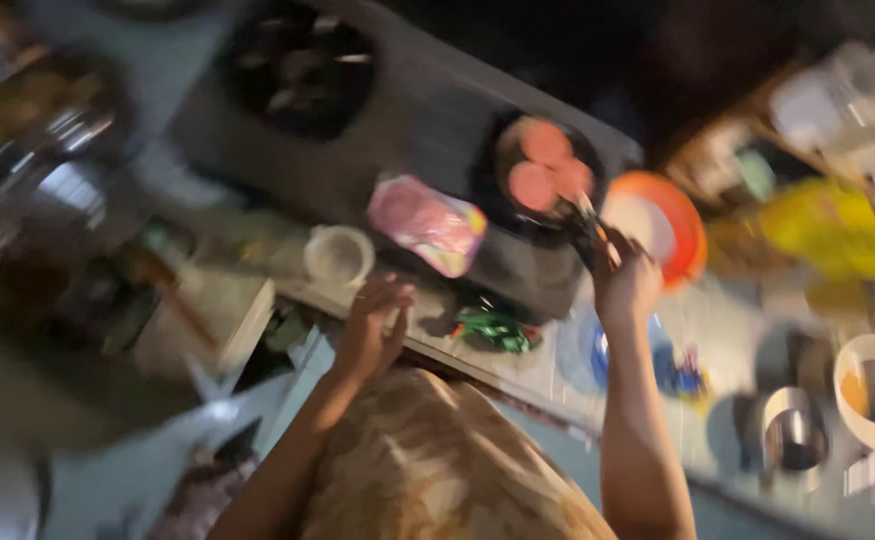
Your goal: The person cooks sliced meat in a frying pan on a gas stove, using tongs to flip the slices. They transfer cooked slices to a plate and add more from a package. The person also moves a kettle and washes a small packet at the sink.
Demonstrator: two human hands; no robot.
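While the right hand (626, 282) is gripping a utensil (590, 222) at the frying pan (543, 180) of pink slices (548, 165), the left hand (376, 325) is hovering half-open, empty, over the counter (518, 365).

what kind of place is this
Most likely a home kitchen, though the view is blurred. A two-burner stove carries a dark pan with pink round slices, and the right hand holds a utensil at it. Pots and bowls crowd the counter.

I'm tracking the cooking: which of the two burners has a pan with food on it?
The burner nearer the right hand: its dark pan holds round pink slices. The other burner, farther left, shows only its bare grate.
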